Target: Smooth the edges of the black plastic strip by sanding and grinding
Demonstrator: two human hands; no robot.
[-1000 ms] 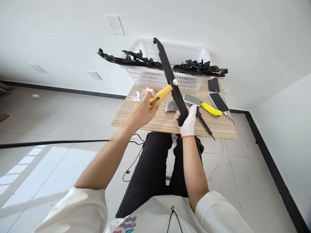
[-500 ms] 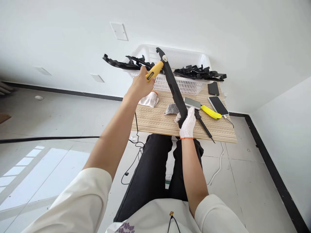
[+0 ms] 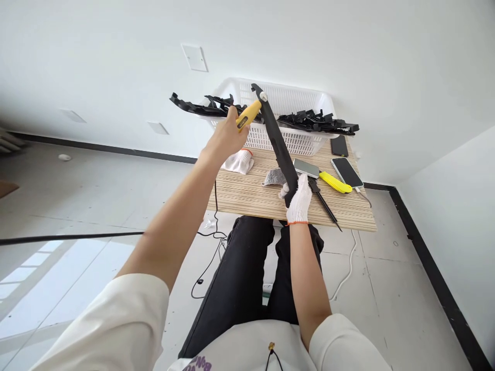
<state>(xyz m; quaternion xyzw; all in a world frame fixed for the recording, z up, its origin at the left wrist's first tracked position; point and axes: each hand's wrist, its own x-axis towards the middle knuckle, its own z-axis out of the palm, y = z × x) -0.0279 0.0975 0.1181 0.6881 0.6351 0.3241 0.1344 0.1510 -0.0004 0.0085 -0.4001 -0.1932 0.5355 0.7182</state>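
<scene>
My bare left hand (image 3: 229,135) is closed around a yellow-handled tool (image 3: 249,114). The tool's far end meets the upper part of a long black plastic strip (image 3: 279,144), where a small white round piece (image 3: 263,96) shows; its working tip cannot be made out. In a white knit glove, my right hand (image 3: 299,200) grips the strip's lower end, thumb and fingers on either side. The strip slants up and away from me, its far end in front of the white basket (image 3: 305,147). Just under the right hand lies a grey cloth (image 3: 274,177).
More black plastic strips (image 3: 313,121) lie across the basket's rim. On the wooden table (image 3: 243,198) are a white glove (image 3: 238,162), a grey block (image 3: 306,168), a yellow utility knife (image 3: 335,182), a thin black pointed tool (image 3: 327,205) and two phones (image 3: 347,172). Cables (image 3: 216,234) hang at left.
The whole view has shifted slightly, with the table and basket a little lower in it. Both hands keep their holds; the yellow-handled tool stays at the strip's upper part.
</scene>
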